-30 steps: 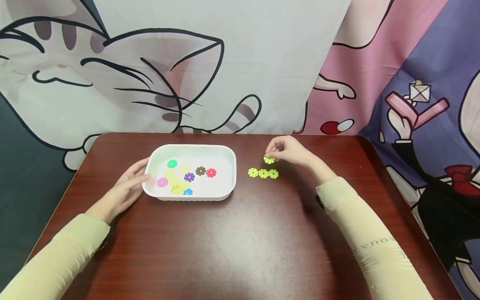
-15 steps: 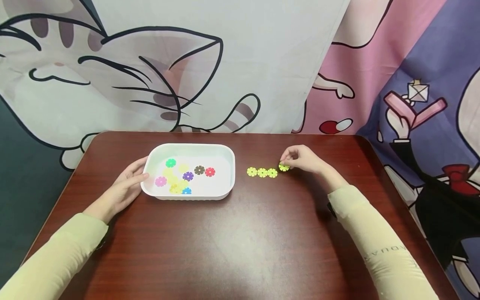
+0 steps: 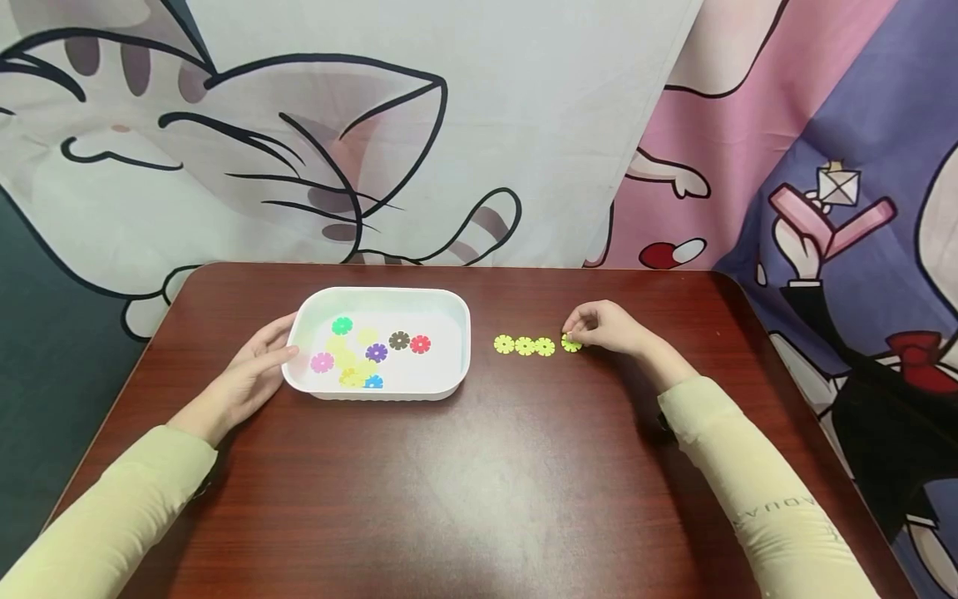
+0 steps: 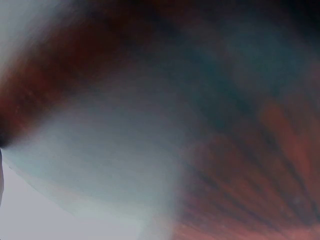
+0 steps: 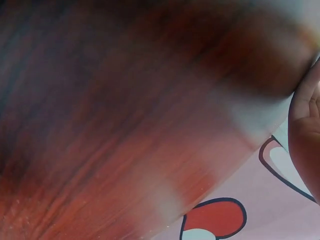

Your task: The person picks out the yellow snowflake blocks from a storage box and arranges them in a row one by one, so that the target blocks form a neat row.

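Note:
My right hand (image 3: 608, 326) pinches a yellow-green flower-shaped plastic disc (image 3: 571, 343) at the table surface. Just left of it lies a row of three matching discs (image 3: 525, 346), with a small gap between the row and the pinched one. My left hand (image 3: 250, 374) grips the left end of a white tray (image 3: 441, 384), thumb over the rim. Inside the tray lie several flower discs: green (image 3: 342, 325), pink (image 3: 323, 363), purple (image 3: 377, 353), brown (image 3: 399, 340), red (image 3: 421, 344), blue (image 3: 373, 382) and pale yellow ones (image 3: 348, 377). In the right wrist view, part of the right hand (image 5: 306, 130) shows at the right edge.
The dark red wooden table (image 3: 449, 491) carries the tray and discs. Behind its far edge hangs a cartoon-printed cloth (image 3: 554, 133). The left wrist view is mostly blurred.
My right hand has carried the yellow-green disc from above the row to its right end and lowered it to the table. My left hand stays on the tray.

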`<move>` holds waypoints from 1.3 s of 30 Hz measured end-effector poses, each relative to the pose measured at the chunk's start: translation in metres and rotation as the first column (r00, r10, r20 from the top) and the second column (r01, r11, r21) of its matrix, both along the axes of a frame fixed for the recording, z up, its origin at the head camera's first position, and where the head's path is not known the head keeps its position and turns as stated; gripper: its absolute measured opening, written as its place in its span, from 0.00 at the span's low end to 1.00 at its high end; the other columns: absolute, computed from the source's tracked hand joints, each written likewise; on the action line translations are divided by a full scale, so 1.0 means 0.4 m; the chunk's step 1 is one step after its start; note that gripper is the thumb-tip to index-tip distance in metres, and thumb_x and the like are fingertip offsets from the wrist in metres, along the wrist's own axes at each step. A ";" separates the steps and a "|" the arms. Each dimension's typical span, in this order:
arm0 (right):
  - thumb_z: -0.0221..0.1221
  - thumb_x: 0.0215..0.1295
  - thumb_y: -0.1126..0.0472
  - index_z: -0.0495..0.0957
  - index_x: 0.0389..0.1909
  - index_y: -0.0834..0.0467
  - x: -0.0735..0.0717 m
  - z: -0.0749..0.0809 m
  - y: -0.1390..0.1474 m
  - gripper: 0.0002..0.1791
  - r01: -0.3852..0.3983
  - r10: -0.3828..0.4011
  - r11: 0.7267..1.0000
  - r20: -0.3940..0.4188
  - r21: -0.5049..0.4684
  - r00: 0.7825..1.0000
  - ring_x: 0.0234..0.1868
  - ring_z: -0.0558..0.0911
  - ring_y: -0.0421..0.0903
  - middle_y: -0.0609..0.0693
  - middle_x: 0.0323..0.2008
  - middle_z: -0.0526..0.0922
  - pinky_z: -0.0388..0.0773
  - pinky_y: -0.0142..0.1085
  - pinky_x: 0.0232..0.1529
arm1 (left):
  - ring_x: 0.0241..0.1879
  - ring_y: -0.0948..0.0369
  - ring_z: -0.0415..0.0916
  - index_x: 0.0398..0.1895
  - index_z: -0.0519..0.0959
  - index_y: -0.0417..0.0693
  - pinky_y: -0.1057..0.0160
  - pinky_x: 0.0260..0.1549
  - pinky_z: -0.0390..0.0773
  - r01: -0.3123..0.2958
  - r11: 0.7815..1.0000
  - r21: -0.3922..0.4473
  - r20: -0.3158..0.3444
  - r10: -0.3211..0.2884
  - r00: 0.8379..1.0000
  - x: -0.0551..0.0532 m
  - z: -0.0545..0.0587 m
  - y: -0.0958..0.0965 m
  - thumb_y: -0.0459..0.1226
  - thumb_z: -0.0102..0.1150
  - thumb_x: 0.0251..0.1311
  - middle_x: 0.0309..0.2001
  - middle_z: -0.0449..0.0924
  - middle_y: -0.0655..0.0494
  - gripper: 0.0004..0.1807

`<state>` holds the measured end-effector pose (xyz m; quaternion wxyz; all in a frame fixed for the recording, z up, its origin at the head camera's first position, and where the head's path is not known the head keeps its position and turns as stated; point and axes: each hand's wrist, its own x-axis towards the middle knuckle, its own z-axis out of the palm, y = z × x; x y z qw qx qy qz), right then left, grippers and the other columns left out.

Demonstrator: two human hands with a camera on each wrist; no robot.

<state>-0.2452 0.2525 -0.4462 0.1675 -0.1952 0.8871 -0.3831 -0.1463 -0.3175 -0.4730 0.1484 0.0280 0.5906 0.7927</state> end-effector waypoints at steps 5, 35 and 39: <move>0.72 0.63 0.69 0.88 0.39 0.64 0.002 -0.004 -0.004 0.05 -0.031 0.032 0.999 -0.035 0.027 0.999 0.34 0.81 0.37 0.57 0.32 0.89 0.79 0.26 0.40 | 0.65 0.77 0.71 0.77 0.61 0.58 0.79 0.62 0.75 0.000 1.000 -0.018 0.007 0.000 1.000 0.001 -0.001 0.001 0.29 0.50 0.79 0.82 0.49 0.54 0.28; 0.74 0.61 0.68 0.89 0.36 0.61 0.003 -0.020 -0.021 0.04 -0.035 0.039 0.998 -0.084 0.050 0.996 0.31 0.79 0.37 0.52 0.29 0.86 0.75 0.26 0.37 | 0.64 0.77 0.72 0.77 0.62 0.59 0.79 0.61 0.75 -0.003 1.000 -0.024 0.007 0.003 1.000 0.003 -0.001 0.005 0.28 0.49 0.79 0.82 0.49 0.54 0.29; 0.73 0.62 0.66 0.89 0.37 0.60 0.005 -0.019 -0.019 0.04 -0.022 0.026 0.999 -0.081 0.050 0.996 0.32 0.80 0.36 0.52 0.31 0.87 0.76 0.27 0.37 | 0.64 0.77 0.72 0.76 0.63 0.59 0.78 0.61 0.76 -0.003 1.000 -0.022 0.000 0.003 1.000 0.002 -0.002 0.004 0.28 0.49 0.79 0.81 0.52 0.55 0.28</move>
